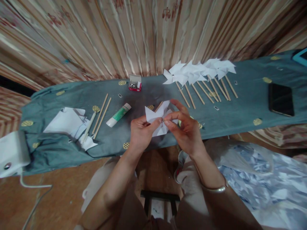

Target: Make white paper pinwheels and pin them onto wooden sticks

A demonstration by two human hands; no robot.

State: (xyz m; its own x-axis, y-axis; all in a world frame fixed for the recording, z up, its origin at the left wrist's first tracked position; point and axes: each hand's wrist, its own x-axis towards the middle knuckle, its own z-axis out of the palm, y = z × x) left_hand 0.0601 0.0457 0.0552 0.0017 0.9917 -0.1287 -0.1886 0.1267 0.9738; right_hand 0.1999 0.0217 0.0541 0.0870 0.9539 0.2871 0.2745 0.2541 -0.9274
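Observation:
Between both hands, above the front part of the cloth-covered table, is a white paper pinwheel [162,110]. My left hand [142,131] grips its left side, the thumb pressed near the centre. At that centre the thumb and forefinger of my right hand [185,129] pinch together, on a small pin as far as I can see. A wooden stick [158,106] shows behind the upper edge of the paper; its lower end is hidden. A green and white glue stick [118,115] lies left of my hands, and a small red box [135,83] of metal pins stands open behind them.
Several pinwheels on sticks [199,72] lie overlapping at the back right. Paper sheets [66,121] and loose sticks [102,116] are on the left. A phone [281,99] rests at right, a white device [13,155] at far left. A plastic bag of folded paper [266,175] sits below, right.

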